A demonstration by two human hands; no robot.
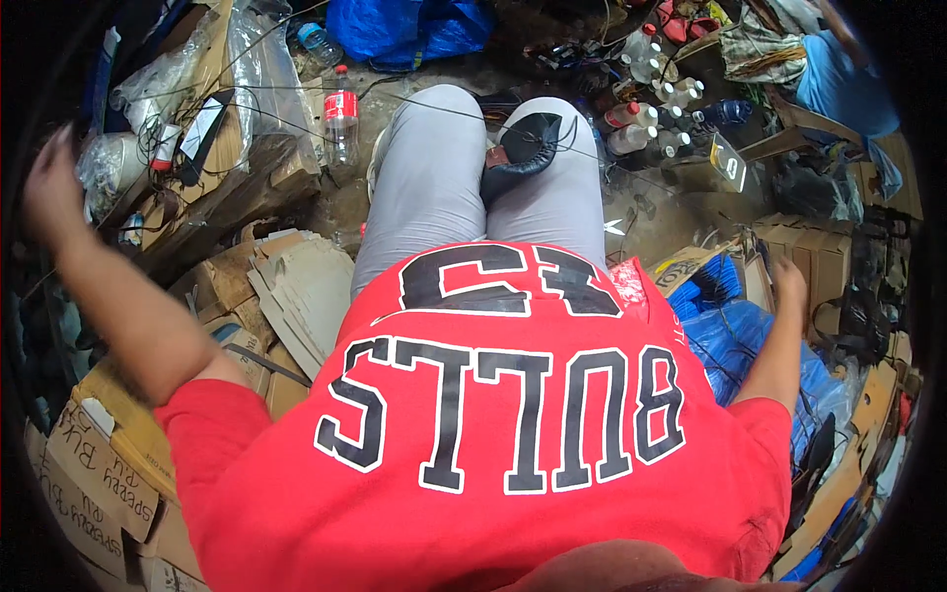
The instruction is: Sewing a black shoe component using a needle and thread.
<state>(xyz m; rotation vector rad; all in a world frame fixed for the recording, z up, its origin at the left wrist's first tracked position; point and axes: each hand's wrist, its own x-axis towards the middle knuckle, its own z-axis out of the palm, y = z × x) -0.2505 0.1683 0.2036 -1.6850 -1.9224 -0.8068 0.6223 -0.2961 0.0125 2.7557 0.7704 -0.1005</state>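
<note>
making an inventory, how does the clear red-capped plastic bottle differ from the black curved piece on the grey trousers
The clear red-capped plastic bottle is see-through; the black curved piece is opaque. The bottle is long and straight, the piece bent. The bottle is beside the grey trousers, the piece on them. Neither is held.

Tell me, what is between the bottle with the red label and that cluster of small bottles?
In the head view, the person's grey-trousered legs lie between them, with a dark, curved item resting on the right one.
</note>
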